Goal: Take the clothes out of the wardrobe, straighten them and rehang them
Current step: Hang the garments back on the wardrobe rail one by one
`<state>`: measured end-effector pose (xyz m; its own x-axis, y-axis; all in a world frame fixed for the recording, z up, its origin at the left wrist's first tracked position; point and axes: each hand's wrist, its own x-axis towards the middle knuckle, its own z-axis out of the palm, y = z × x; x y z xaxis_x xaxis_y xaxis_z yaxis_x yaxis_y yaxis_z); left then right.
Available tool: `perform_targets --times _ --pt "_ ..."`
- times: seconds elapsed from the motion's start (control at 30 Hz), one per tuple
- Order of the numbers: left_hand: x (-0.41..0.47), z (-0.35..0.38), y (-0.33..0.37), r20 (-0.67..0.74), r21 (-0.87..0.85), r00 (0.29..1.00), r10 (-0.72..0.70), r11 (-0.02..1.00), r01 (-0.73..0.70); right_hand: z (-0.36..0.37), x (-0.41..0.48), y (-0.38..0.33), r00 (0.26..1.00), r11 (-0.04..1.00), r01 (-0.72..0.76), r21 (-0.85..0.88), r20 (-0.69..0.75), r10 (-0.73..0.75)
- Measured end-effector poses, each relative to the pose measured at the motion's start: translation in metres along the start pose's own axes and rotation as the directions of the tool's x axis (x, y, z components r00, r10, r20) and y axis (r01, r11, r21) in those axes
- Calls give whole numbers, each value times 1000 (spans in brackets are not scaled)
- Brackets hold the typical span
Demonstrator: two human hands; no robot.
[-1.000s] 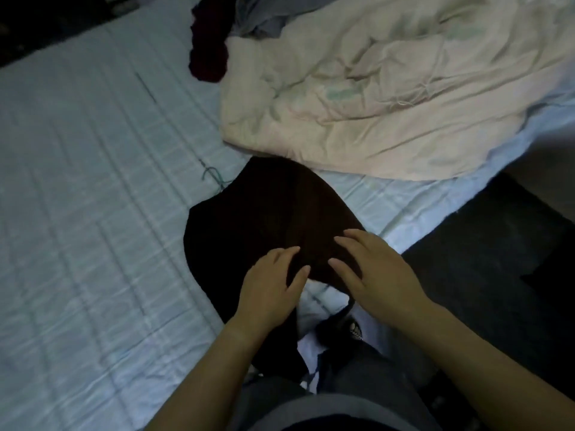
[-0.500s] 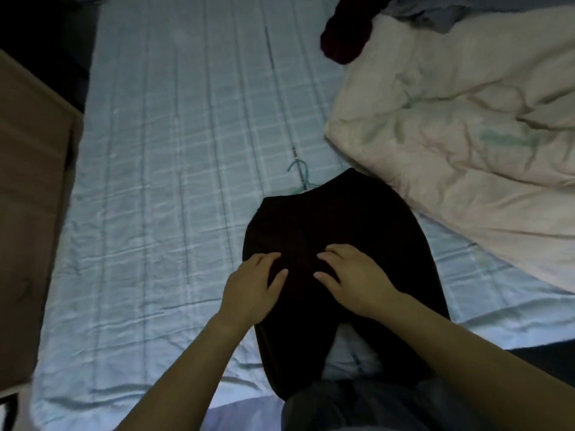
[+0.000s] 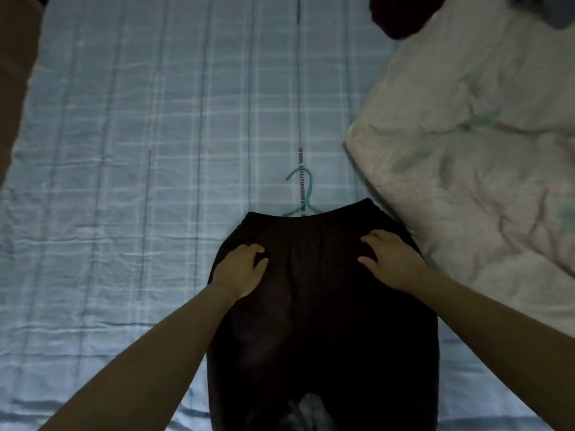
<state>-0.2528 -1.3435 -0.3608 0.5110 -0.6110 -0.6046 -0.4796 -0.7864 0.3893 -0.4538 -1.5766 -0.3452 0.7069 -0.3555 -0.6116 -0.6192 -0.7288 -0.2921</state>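
Under left hand (image 3: pixel 239 270), right hand (image 3: pixel 389 259): dark garment (image 3: pixel 314 312), flat on bed (image 3: pixel 140 150).

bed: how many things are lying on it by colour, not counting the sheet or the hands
black garment: 1
teal hanger: 1
cream quilt: 1
dark red cloth: 1
grey-blue cloth: 1
total: 5

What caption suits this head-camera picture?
Left hand and right hand rest on a dark garment, teal wire hanger inside, on checked blue bedsheet.
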Motion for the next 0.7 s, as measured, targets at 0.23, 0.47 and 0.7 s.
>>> perform_targets --times 0.23,0.47,0.7 --pt "82 16 17 -276 70 932 235 972 -225 1 108 13 957 967 244 -78 -142 -253" --pt "117 29 31 -16 366 995 95 927 -82 3 133 13 968 962 252 -107 12 -252" --pt "85 -11 39 26 32 963 267 963 -267 -6 91 12 929 946 322 -46 -176 -325"
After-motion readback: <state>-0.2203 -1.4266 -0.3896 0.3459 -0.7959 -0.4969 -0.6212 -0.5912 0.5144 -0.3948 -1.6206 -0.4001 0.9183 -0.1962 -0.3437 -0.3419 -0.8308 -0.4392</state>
